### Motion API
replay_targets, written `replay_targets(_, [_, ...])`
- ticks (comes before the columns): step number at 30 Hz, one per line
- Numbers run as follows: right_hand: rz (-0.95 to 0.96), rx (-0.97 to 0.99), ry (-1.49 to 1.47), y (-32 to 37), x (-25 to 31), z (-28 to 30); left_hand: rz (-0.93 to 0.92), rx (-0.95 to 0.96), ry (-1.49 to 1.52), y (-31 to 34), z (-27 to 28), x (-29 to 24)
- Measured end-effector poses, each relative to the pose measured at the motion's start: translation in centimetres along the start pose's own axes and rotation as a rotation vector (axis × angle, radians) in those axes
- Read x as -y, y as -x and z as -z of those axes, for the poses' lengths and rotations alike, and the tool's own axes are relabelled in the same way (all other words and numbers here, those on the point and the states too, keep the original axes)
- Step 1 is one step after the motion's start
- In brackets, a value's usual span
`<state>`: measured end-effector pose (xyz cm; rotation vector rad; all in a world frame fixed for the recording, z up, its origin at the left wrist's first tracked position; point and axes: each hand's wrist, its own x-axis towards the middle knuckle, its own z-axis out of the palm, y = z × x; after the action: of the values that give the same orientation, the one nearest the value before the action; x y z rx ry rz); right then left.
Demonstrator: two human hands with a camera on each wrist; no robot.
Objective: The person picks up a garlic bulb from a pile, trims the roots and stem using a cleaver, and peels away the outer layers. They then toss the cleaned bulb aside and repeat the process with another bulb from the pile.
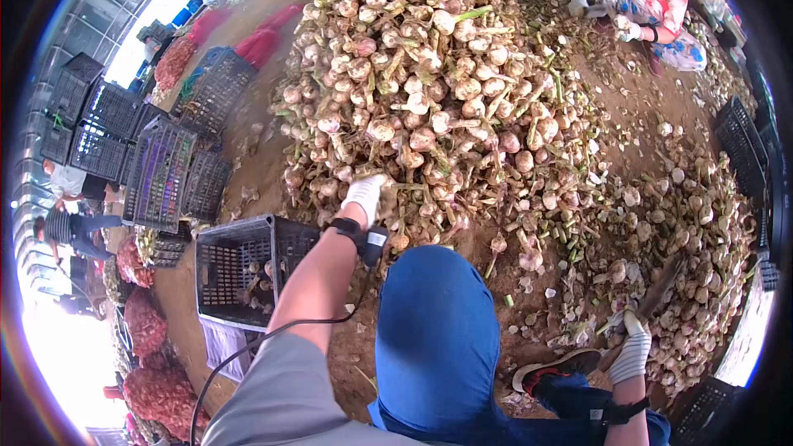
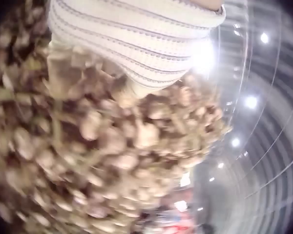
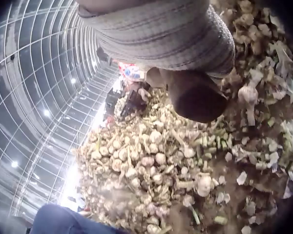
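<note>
My left hand (image 1: 364, 196), in a white striped glove, reaches into the lower front of a large garlic heap (image 1: 429, 83). In the left wrist view its brownish fingers (image 2: 68, 78) are blurred among the bulbs, and I cannot tell whether they hold one. Low on the right, my gloved right hand (image 1: 633, 348) grips a knife (image 1: 662, 287) with a long, dull brown blade. The thick brown handle (image 3: 198, 97) juts from under that glove in the right wrist view. Beside this hand lies a second garlic pile (image 1: 694, 264) of bulbs with trimmed stalks.
A black plastic crate (image 1: 235, 272) with a few bulbs inside stands left of my knee (image 1: 438, 322). Stacked crates (image 1: 157, 165) and red net sacks (image 1: 165, 396) line the left side. Another person (image 1: 636, 0) sits at the upper right. Peelings and stalk pieces litter the ground.
</note>
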<state>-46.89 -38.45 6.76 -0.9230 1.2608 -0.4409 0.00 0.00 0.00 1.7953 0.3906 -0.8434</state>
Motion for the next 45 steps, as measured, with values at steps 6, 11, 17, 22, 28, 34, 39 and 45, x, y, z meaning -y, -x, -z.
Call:
replay_targets(6, [0.113, 0.008, 0.168, 1.7, -0.7, -0.3, 0.051, -0.400, -0.103, -8.9, -4.8, 3.6])
replay_targets(11, [0.093, -0.055, 0.124, 2.1, -1.0, 0.1, -0.286, -0.221, -0.710, -9.1, -2.9, 2.9])
replay_targets(17, [0.122, -0.018, 0.137, 1.7, -2.3, 1.2, -0.315, -0.264, 0.118, -6.4, -4.2, 1.0])
replay_targets(22, [0.150, -0.030, 0.021, 2.9, 0.4, 0.7, -1.043, -0.151, -0.267, 2.3, -2.5, -4.5])
replay_targets(28, [0.315, 0.192, -0.001, 5.9, 3.2, -2.8, -0.747, 0.513, 0.578, 22.6, -8.5, -15.4])
replay_targets(34, [0.481, 0.500, 0.050, 16.2, 11.7, -7.3, -0.852, 0.957, 0.346, 32.9, -19.9, -10.5])
replay_targets(39, [0.509, 0.458, -0.036, 15.9, 12.5, -8.0, -1.369, 0.702, -0.155, 35.8, -27.3, -4.1])
replay_targets(45, [0.469, 0.454, -0.202, 13.1, 8.6, -4.8, -1.184, 0.816, -0.066, 35.1, -30.6, -0.1])
